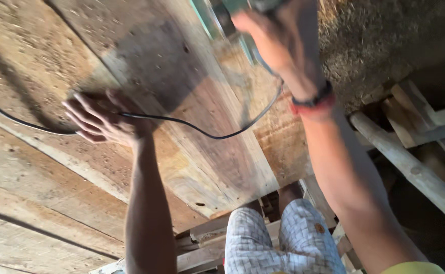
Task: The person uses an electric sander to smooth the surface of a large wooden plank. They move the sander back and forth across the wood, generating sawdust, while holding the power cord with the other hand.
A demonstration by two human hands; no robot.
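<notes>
While our left hand (103, 119) lies spread flat on the wide, pale, sawdust-strewn wooden plank (192, 101), seemingly to steady it, our right hand (278, 43) closes its grip around a green power tool (222, 15) at the plank's far end, its thin black cord (207, 133) trailing across the plank.

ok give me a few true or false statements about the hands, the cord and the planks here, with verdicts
1. The left hand lies flat, fingers spread, on the wide pale wooden plank. True.
2. The thin black power cord runs under the left hand. False: it passes over that hand.
3. The right hand grips a green power tool at the top edge of the picture. True.
4. The right wrist is bare. False: it wears a black and red wristband.
5. The plank is clean. False: sawdust is scattered over it.
</notes>
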